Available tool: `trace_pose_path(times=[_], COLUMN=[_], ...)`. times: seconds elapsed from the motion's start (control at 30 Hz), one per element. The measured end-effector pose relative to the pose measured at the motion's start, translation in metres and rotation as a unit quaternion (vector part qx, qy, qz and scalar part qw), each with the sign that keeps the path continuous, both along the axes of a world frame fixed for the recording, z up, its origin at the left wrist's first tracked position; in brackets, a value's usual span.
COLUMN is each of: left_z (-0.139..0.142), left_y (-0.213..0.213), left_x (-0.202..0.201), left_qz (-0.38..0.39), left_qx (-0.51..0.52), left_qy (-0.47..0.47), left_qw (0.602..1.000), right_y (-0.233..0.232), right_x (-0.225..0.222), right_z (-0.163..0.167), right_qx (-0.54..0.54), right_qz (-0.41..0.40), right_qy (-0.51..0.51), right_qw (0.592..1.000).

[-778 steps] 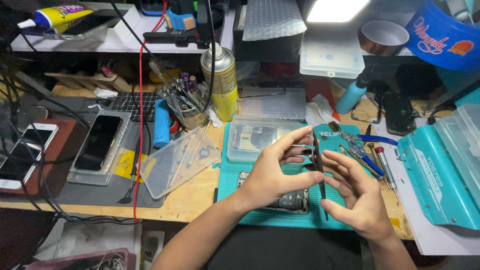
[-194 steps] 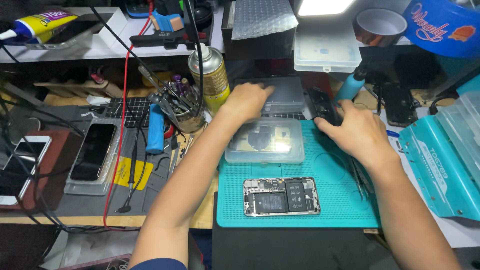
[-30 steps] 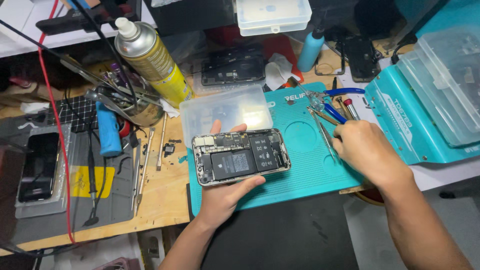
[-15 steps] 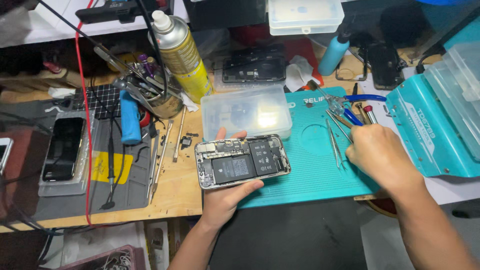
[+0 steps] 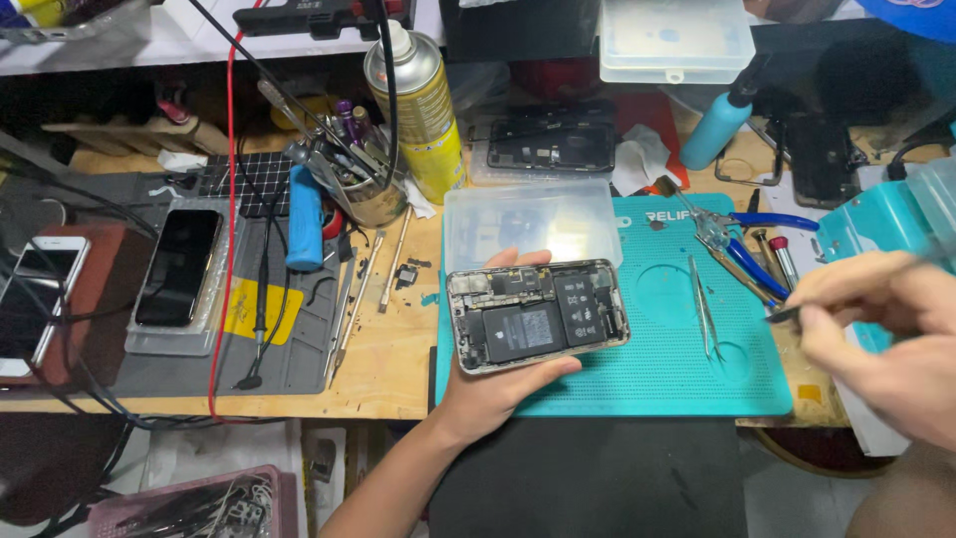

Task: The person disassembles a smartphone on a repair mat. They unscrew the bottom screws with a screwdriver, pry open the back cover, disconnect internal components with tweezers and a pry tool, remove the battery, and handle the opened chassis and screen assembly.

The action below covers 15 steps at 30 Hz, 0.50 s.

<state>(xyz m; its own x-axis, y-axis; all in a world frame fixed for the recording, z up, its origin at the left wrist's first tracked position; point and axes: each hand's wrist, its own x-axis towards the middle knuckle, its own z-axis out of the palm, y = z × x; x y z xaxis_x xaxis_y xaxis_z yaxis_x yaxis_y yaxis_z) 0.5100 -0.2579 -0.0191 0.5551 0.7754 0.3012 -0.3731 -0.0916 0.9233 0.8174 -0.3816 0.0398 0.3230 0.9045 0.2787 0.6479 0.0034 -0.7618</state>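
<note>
Cradling an opened smartphone (image 5: 538,316) from beneath, our left hand (image 5: 495,384) kept it just above the teal work mat (image 5: 657,384), fingers curled round both long edges. Our right hand (image 5: 886,334), at three o'clock, pinched a slim dark tool (image 5: 784,314). We judged the phone light, rigid and fragile inside, best gripped by its metal frame.

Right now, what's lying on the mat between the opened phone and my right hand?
In the head view, slim tweezers lie on the teal mat between the opened phone and the right hand.
</note>
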Motion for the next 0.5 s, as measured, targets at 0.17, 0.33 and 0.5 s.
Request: trace_pose_path(times=[0.17,0.33,0.5], left_z=[0.008,0.008,0.003], left_y=[-0.004,-0.002,-0.001], left_x=[0.004,-0.006,-0.013], left_qz=[-0.030,-0.070,-0.085], left_qx=[0.018,0.007,0.042], left_qy=[-0.022,-0.042,-0.051], left_qw=[0.999,0.997,0.994], right_y=[0.004,0.019,0.022], right_x=[-0.073,-0.101,-0.105], right_z=[0.007,0.020,0.027], right_qx=[0.105,0.111,0.124], right_qz=[0.227,0.217,0.205], right_qy=[0.162,0.086,0.025], right_qw=[0.955,0.966,0.970])
